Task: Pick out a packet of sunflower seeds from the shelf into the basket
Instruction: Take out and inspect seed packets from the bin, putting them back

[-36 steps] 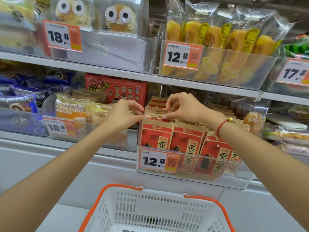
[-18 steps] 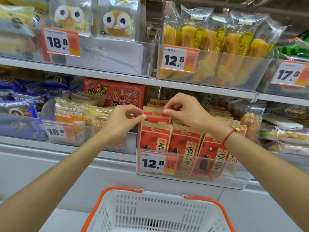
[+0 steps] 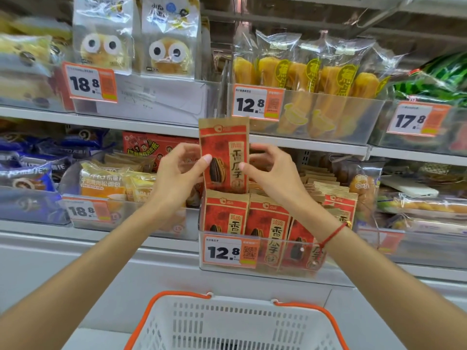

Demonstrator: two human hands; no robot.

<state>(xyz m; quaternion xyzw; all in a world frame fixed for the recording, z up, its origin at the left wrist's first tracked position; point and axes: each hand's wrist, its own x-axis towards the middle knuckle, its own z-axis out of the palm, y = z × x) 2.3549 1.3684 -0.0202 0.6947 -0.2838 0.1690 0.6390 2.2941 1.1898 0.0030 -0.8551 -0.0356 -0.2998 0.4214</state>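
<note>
A red and brown packet of sunflower seeds [image 3: 224,152] stands upright above the clear shelf bin [image 3: 278,267] that holds several more such packets [image 3: 267,223]. My left hand [image 3: 177,173] pinches its left edge, thumb on the front. My right hand [image 3: 273,170] pinches its right edge the same way; a red string bracelet is on that wrist. The packet's lower end is still just behind the front row of packets. A white basket with orange handles [image 3: 235,324] sits below my arms at the bottom of the view.
The shelf above carries a bin of yellow bread sticks [image 3: 308,79] tagged 12.8 and owl-face buns [image 3: 106,49] tagged 18.8. Bread packs [image 3: 111,180] fill the bin on the left, and more pastry packs [image 3: 414,205] lie on the right. A red box [image 3: 154,147] stands behind my left hand.
Both hands have lifted one packet up out of the bin; earlier they were only fingering the packets' tops. The view has also moved closer to the shelf.
</note>
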